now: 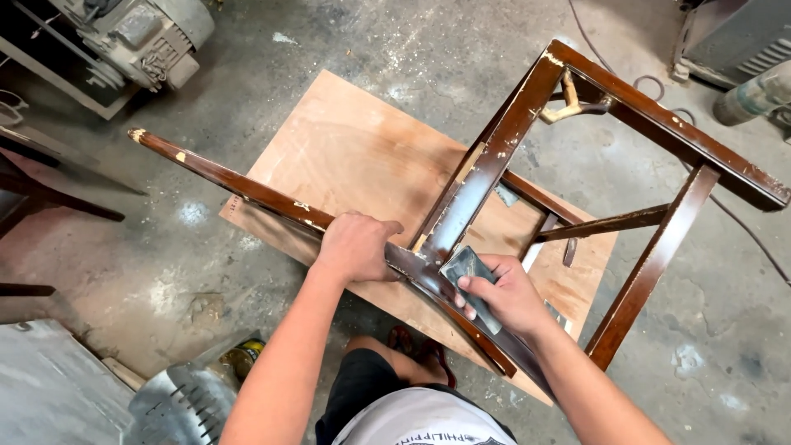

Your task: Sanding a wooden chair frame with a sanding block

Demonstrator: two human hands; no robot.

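A dark brown wooden chair frame (503, 148) lies tipped on a plywood board (354, 156) on the concrete floor. Its varnish is chipped and worn in places. My left hand (354, 245) grips the long back leg of the frame near the seat joint. My right hand (504, 292) presses a folded grey piece of sandpaper (463, 268) against the seat rail at that joint.
An electric motor (136, 37) sits at the upper left. Dark wooden furniture parts (33, 194) stand at the left edge. A shiny perforated metal piece (177, 404) lies near my left knee. A grey machine (741, 41) and a cable (746, 227) are at the upper right.
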